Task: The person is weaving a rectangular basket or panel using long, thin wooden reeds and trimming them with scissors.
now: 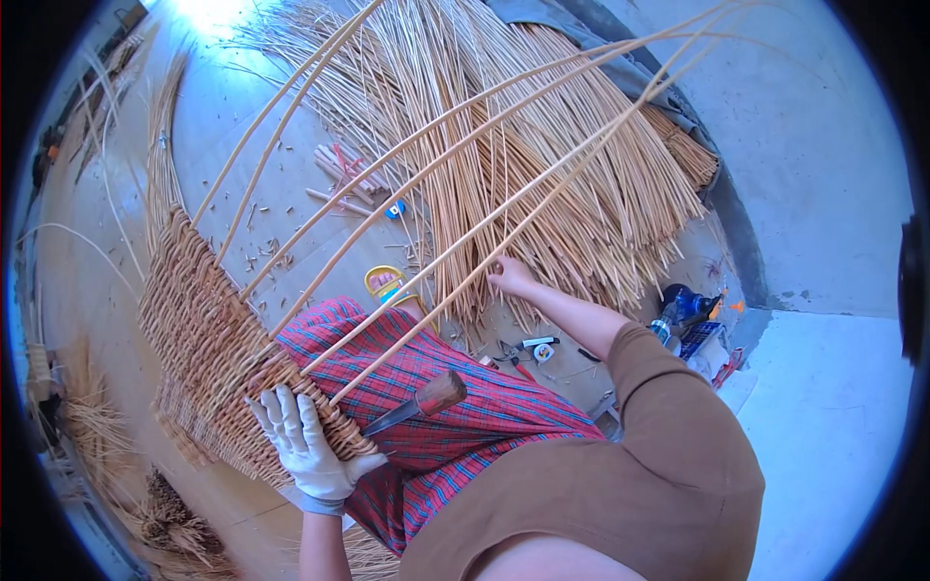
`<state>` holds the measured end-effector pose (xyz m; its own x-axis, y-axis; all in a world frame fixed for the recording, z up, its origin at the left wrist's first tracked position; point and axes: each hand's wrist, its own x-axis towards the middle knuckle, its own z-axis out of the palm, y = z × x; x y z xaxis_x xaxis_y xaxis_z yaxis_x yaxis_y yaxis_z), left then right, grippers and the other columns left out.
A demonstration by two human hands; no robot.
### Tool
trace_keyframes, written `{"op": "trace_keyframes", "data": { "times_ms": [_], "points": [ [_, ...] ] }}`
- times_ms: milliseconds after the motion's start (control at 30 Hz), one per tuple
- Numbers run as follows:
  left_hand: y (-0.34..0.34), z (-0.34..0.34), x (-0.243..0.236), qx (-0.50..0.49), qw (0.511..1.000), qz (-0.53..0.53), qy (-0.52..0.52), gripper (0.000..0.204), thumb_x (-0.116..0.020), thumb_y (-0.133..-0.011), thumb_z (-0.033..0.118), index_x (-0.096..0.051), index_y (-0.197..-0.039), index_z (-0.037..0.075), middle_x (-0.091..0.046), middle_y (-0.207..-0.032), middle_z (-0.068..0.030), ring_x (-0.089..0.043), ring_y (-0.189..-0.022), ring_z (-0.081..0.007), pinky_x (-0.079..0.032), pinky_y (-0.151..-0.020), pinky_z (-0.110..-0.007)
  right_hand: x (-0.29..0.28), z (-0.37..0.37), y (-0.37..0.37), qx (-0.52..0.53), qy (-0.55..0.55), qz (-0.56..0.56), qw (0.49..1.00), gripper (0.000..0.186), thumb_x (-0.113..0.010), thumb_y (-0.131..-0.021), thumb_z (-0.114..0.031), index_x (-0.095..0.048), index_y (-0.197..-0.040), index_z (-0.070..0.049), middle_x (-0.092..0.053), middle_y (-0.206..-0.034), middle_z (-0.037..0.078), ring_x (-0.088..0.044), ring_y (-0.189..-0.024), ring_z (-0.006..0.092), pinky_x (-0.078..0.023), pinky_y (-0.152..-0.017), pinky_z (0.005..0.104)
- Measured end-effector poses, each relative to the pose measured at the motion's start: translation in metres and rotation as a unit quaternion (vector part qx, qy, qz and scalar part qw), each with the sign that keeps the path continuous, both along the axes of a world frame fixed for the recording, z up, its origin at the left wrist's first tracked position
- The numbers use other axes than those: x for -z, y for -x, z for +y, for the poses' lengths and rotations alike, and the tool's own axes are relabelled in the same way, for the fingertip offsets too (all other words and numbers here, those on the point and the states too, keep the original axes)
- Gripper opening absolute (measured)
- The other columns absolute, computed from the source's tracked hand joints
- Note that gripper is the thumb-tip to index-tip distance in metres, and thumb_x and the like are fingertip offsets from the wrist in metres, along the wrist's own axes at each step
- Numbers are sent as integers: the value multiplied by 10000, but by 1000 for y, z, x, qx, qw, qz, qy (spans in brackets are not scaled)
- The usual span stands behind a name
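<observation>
A woven wicker basket side [218, 324] leans at the left beside my lap, with several long bare rods [465, 247] rising from it toward the upper right. My left hand [308, 450], in a white glove, lies on the weave near its lower edge, fingers stretched out and apart. A knife-like tool with a wooden handle [441, 392] has its blade tip against the basket's edge. My bare right hand [511, 277] reaches to the big pile of wicker rods [572, 174]. Its fingers are closed at the butt ends there, seemingly on a rod; the fingertips are small in view.
Red plaid cloth [455, 407] covers my lap. Red-handled pliers [518, 360] and a white round tape [543, 352] lie beyond it. Cut stubs [266, 252], a bundle of short sticks [344, 174] and a blue tape measure [394, 209] lie on the floor. Bottles [683, 310] stand at the right.
</observation>
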<state>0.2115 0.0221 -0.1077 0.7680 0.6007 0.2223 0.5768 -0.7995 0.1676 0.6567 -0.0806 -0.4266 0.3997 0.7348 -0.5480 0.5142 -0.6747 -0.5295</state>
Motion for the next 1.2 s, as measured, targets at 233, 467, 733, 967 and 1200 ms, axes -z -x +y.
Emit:
{"op": "trace_keyframes", "data": {
  "times_ms": [233, 467, 733, 967, 1200],
  "points": [
    [-31, 17, 17, 51, 995, -70, 43, 1270, -725, -655, 883, -449, -1569, 47, -370, -1652, -238, -258, -1572, -482, -134, -1266, -733, 95, -21, -115, 124, -32, -41, 991, 549, -735, -878, -399, -691, -1343, -109, -745, -1270, 159, -705, -1189, 320, -553, -1010, 436],
    [-7, 3, -22, -13, 998, -17, 57, 1205, -754, -663, 808, -490, -1549, 34, -475, -1575, -251, -338, -1539, -475, -133, -1274, -708, 8, -14, -42, 217, -78, 223, 947, 391, -811, -900, -146, -612, -1220, -42, -704, -852, 79, -671, -719, 148, -563, -633, 292],
    [-9, 4, -17, 14, 995, -80, 57, 1238, -705, -674, 845, -436, -1599, 67, -416, -1632, -230, -299, -1572, -434, -123, -1302, -642, -255, -40, 27, 162, -287, 544, 772, 141, -716, -1016, -130, -591, -1076, -111, -683, -880, 36, -638, -702, 108, -554, -609, 274],
    [-1, -2, -9, 5, 994, -102, 43, 1258, -626, -713, 891, -379, -1633, 71, -365, -1670, -220, -272, -1585, -421, -92, -1313, -617, -315, -24, 127, 41, -448, 454, 770, 195, -755, -938, 12, -601, -1017, -77, -687, -985, 114, -681, -869, 189, -586, -801, 323],
    [-6, 7, -8, 5, 993, -109, 52, 1227, -725, -667, 836, -475, -1573, 47, -449, -1614, -240, -365, -1539, -438, -137, -1307, -623, -338, -9, 118, -37, -359, 322, 875, 186, -803, -878, 61, -671, -937, -57, -737, -989, 113, -704, -936, 194, -547, -857, 318]
  ]
}}
